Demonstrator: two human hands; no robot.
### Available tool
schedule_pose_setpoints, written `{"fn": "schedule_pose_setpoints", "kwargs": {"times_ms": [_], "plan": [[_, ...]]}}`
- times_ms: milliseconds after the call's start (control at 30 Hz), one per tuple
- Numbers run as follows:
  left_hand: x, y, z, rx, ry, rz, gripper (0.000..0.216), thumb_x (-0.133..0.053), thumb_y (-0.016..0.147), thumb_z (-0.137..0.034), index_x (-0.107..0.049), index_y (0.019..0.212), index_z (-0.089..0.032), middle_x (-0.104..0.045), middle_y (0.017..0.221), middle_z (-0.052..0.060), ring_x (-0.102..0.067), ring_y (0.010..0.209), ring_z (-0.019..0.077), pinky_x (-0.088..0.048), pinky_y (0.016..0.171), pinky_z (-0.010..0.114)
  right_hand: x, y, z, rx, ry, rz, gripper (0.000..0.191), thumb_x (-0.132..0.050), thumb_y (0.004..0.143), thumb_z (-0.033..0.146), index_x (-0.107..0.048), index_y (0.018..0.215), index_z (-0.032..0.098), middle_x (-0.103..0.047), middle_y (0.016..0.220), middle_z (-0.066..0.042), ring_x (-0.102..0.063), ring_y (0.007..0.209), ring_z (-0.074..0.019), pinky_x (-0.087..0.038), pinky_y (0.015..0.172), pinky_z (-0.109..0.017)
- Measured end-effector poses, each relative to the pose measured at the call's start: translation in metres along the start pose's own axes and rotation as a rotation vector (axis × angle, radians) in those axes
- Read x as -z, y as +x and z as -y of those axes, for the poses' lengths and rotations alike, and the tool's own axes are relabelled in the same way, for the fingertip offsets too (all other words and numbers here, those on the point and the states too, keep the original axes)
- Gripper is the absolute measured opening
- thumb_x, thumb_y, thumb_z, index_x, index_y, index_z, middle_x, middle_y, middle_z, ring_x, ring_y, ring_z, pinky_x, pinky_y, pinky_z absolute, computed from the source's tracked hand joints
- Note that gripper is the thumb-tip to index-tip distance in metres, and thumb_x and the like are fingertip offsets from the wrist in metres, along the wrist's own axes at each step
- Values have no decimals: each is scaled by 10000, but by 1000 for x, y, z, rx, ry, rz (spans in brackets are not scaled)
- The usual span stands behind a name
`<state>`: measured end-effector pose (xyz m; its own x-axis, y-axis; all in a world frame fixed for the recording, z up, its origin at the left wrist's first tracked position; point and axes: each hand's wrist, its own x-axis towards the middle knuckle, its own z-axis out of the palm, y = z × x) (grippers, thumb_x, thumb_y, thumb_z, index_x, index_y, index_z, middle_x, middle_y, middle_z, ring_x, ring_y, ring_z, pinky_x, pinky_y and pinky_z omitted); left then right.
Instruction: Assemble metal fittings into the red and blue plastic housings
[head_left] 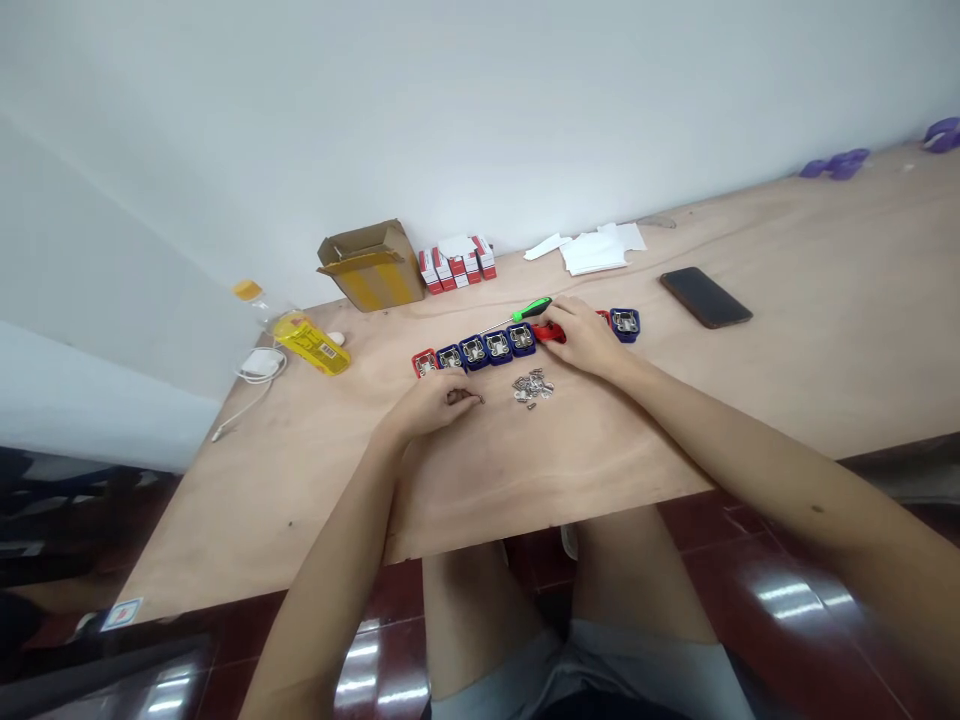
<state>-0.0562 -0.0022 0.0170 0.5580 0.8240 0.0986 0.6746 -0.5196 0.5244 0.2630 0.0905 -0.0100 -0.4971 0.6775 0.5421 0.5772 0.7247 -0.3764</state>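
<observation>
A row of small square blue cases [473, 351] and red cases [424, 362], with metal fittings inside, runs across the table. My right hand [581, 338] is closed around a red case [551, 332] within the row and hides part of it and its neighbours. In front of the row's left end, my left hand [437, 402] pinches a tiny metal piece that looks like a screw [481, 399]. Between my hands lies a pile of small metal screws [534, 386]. Behind the row rests a screwdriver [531, 309] with a green and black handle, near my right fingers.
At the back stand an open cardboard box [382, 285] and several small red and white boxes [459, 270]. White papers [596, 252] lie beside them. A yellow-labelled bottle [307, 342] and a white cable [259, 366] are left; a phone [705, 297] and purple objects [836, 165] are right.
</observation>
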Motion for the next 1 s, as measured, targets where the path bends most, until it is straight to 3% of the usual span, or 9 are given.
{"fn": "schedule_pose_setpoints", "kwargs": {"times_ms": [100,200,300,400,533,700,867,1000], "plan": [[-14,6,-6,-30,-15,-89,192,-663,966,-330,-797,884,-219,-687,828,53,-599,718,180,-450,668,312,1,0,1,7,-21,65,85,-685,918,223,-677,1003,219,-683,1131,-142,-615,1043,-361,-525,960,-539],[-28,14,-15,-17,-19,-138,187,-681,957,-331,-783,858,-209,-684,814,45,-580,685,170,-420,645,304,4,-1,1,25,-12,71,178,-761,922,388,-700,957,225,-673,1150,-146,-602,1059,-373,-528,972,-567],[-37,20,-22,-25,-44,-145,170,-657,964,-286,-808,950,-211,-710,836,46,-593,697,172,-421,662,299,6,-1,2,64,7,56,243,-710,976,462,-720,925,225,-676,1192,-153,-595,1109,-376,-522,1008,-580],[-40,23,-26,-30,-52,-141,174,-654,963,-281,-814,990,-219,-724,844,43,-594,700,175,-419,672,298,2,-2,5,91,15,52,213,-649,1015,416,-741,998,224,-710,1200,-147,-597,1149,-376,-500,1055,-591],[-39,21,-27,2,-58,-130,134,-665,930,-282,-760,876,-204,-630,669,-8,-525,602,149,-373,634,293,-8,-2,11,105,-24,47,241,-622,1025,397,-740,1134,217,-731,1289,-147,-578,1243,-392,-471,1119,-606],[-39,20,-28,-5,-75,-137,138,-638,899,-262,-691,788,-199,-511,572,-48,-467,549,127,-345,614,288,-15,0,14,143,-79,118,284,-644,922,220,-705,1199,210,-694,1441,-150,-500,1387,-430,-434,1180,-639],[-38,19,-29,-1,-97,-130,76,-660,823,-204,-671,748,-198,-566,587,-40,-486,555,125,-360,611,284,-11,2,16,142,-84,171,229,-616,907,199,-674,1127,212,-722,1285,-162,-563,1294,-408,-487,1107,-598],[-39,21,-28,-35,-95,-154,111,-696,868,-265,-780,833,-201,-669,676,4,-542,605,146,-377,612,287,-11,3,17,150,-84,166,183,-627,924,232,-654,1105,221,-697,1349,-160,-538,1342,-413,-462,1141,-589]]}}
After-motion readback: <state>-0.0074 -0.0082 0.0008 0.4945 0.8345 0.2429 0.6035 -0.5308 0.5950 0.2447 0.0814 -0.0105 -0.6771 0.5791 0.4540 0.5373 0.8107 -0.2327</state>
